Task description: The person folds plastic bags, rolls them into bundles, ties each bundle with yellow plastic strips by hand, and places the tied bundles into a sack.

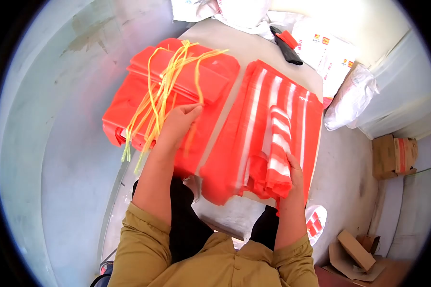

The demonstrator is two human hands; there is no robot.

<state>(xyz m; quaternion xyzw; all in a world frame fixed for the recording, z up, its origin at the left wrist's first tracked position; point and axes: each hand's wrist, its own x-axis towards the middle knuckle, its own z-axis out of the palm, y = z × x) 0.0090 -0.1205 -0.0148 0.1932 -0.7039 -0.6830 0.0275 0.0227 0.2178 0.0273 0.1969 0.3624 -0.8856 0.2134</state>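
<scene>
My left hand [181,125] is closed, thumb and finger pinching a yellow strip [199,86] above the red stack. More yellow strips [165,88] lie in a loose bundle across the folded red sheets [124,107] on the left. My right hand [296,179] wraps round the side of a rolled red-and-white striped sheet [279,143]; part of its fingers is hidden behind the roll. Beneath that roll, flat red sheets with white stripes [258,95] are spread over the right part of the table, their near edge hanging toward my lap.
A black-and-red object [287,47] lies at the far end of the table [220,33]. White printed sacks [321,52] stand behind it, and a white bag [352,98] leans at the right. Cardboard boxes [395,155] and flattened cardboard [352,258] are on the right-hand floor.
</scene>
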